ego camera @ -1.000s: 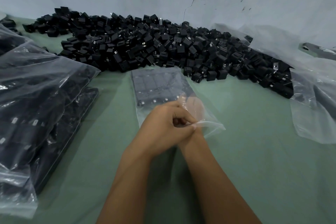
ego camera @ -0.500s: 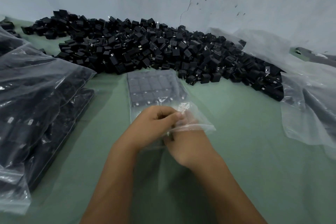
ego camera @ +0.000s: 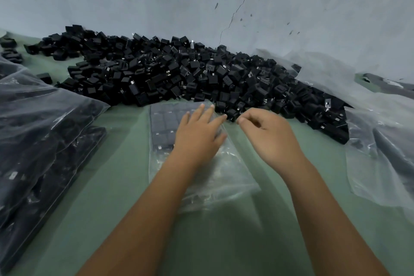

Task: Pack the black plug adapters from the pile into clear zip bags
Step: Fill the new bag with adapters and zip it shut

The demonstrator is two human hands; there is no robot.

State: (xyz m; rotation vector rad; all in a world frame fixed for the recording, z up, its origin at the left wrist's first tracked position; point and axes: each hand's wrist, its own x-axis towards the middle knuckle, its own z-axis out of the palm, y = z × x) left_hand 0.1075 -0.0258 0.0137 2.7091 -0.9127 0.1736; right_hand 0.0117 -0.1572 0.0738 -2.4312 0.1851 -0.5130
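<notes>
The left hand (ego camera: 199, 134) is lying flat, fingers straight, on the clear bag (ego camera: 165, 132) of adapters just in front of the pile (ego camera: 179, 76). The right hand (ego camera: 266, 134), loosely curled and holding nothing, is reaching at the pile's near edge. A careless grab could be tumbling adapters onto the bag.

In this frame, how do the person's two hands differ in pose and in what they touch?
The left hand lies flat with straight, spread fingers on the clear zip bag; the right hand has curled fingers and is off the bag. The left hand rests over the packed adapters, while the right hand's fingertips are at the edge of the loose adapter pile; whether it pinches one cannot be told. Both reach forward over the green table.
</notes>
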